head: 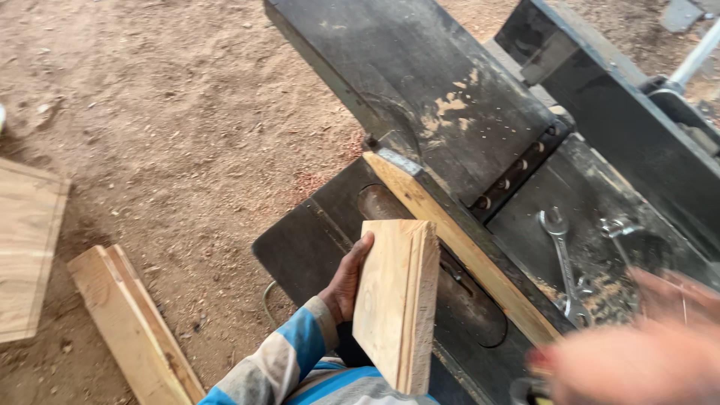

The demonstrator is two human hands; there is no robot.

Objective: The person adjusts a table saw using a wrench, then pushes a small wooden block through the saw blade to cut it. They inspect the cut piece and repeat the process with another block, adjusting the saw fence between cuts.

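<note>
My left hand (346, 281), in a blue and grey striped sleeve, grips a pale wooden board (397, 300) by its left edge. The board stands nearly on edge over the near table of a black woodworking machine (315, 240). A long pale wooden strip (457, 240) runs diagonally along the machine just right of the board. My right hand (637, 360) is a motion-blurred shape at the bottom right, over the machine's right side. Whether it holds anything is hidden by the blur.
Two metal spanners (561, 259) (619, 229) lie among sawdust on the machine's right table. Loose wooden planks (127, 322) and a flat wooden panel (26, 247) lie on the dirt floor (172, 112) at left.
</note>
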